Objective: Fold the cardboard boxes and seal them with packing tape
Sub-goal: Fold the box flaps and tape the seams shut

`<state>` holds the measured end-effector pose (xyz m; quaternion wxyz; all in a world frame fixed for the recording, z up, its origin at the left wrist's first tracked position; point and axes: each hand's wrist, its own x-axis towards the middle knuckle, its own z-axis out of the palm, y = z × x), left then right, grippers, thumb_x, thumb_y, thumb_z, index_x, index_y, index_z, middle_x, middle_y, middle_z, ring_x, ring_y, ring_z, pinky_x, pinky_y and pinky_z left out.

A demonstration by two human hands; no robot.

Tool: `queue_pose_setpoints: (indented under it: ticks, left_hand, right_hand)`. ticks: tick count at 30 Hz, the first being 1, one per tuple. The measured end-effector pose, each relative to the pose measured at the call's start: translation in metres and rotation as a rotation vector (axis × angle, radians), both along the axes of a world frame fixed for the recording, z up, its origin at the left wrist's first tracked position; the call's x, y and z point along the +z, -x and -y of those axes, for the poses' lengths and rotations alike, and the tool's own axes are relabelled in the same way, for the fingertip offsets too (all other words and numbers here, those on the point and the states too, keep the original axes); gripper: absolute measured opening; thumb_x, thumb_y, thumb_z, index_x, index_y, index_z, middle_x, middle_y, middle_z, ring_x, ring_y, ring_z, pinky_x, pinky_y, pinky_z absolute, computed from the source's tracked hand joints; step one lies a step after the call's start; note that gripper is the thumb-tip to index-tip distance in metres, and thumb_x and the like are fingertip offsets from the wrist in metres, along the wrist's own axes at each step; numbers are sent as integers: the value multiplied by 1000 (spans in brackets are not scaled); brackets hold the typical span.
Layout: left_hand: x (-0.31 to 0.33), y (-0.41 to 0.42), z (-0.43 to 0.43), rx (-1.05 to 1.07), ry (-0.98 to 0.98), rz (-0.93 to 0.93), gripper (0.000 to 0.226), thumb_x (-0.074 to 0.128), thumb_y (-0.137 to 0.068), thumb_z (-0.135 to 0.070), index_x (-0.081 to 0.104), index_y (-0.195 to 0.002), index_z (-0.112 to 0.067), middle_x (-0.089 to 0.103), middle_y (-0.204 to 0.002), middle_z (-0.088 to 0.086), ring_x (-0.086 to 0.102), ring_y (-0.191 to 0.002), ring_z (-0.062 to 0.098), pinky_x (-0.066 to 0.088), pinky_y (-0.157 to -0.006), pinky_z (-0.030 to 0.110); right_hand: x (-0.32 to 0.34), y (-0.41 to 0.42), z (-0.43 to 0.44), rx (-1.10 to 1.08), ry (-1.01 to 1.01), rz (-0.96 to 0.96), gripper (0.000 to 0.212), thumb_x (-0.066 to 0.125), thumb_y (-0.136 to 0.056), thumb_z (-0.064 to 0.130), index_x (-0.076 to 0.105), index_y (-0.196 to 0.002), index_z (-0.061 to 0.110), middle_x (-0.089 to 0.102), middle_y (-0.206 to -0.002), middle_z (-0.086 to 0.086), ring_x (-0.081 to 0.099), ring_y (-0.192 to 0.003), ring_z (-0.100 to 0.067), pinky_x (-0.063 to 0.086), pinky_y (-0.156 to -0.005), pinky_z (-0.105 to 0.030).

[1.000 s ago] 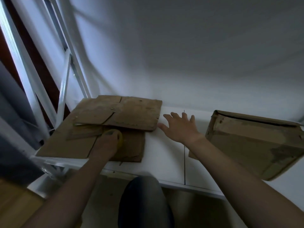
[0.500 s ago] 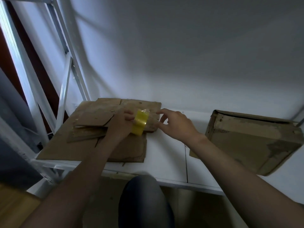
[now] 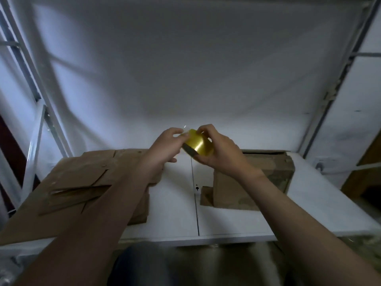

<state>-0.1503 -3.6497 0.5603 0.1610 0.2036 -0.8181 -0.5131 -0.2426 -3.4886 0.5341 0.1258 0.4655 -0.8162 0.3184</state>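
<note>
A yellow roll of packing tape is held up in the air above the middle of the white shelf. My right hand grips the roll from the right and below. My left hand pinches at the roll's upper left edge, where a clear bit of tape glints. Flattened cardboard boxes lie stacked on the left of the shelf, partly under my left forearm. A folded cardboard box stands on the right, behind my right wrist.
A white wall rises right behind the shelf. White metal frame bars stand at the left, and a white upright at the right. My dark-clothed knee is below the shelf's front edge.
The tape roll has been lifted off the flat cardboard and carried right to the middle. My right hand has taken hold of it. The view has shifted right.
</note>
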Motion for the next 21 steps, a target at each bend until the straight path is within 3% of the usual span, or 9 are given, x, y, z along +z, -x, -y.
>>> queue_pose_setpoints:
  ticks: [3,9,12,16,19,21]
  left_hand:
    - [10,16,-21,4,106,-51,44,55,-99,-50,62,-130,-19,61,-123,1,61,-102,19,45,-62,25]
    - [21,69,-68,17,103,-184,25,69,-94,-35,74,-113,-19,68,-105,-11,64,-92,10,45,-66,22]
    - [24,98,-79,61,-12,-169,16,72,-92,-33,77,-101,-21,74,-96,-9,69,-90,15,49,-68,25]
    - [25,126,-85,123,-243,-154,17,76,-89,-36,77,-96,-20,76,-83,-9,68,-85,12,48,-73,30]
    - [20,143,-90,139,-294,-139,18,76,-88,-35,78,-98,-19,75,-82,-9,64,-80,9,48,-69,27]
    - [13,148,-90,148,-315,-120,19,77,-88,-35,78,-98,-19,75,-83,-9,63,-80,9,48,-68,27]
  right_hand:
    - [12,19,-36,12,3,-20,63,80,-83,37,36,-129,42,57,-129,12,59,-105,-19,56,-78,-47]
    - [22,71,-91,60,-51,-68,59,77,-85,42,37,-128,43,55,-132,12,57,-106,-19,56,-81,-44]
    - [30,104,-104,142,-5,14,51,77,-85,44,40,-120,38,56,-124,9,58,-102,-19,55,-78,-41]
    - [35,142,-115,249,241,99,34,78,-87,23,55,-112,24,56,-110,21,55,-100,-4,46,-79,-22]
    - [41,162,-120,271,219,119,29,77,-89,27,59,-111,24,57,-109,24,56,-99,0,41,-76,-13]
    - [44,174,-122,275,142,131,25,76,-90,32,62,-111,28,59,-109,23,57,-97,0,43,-76,-15]
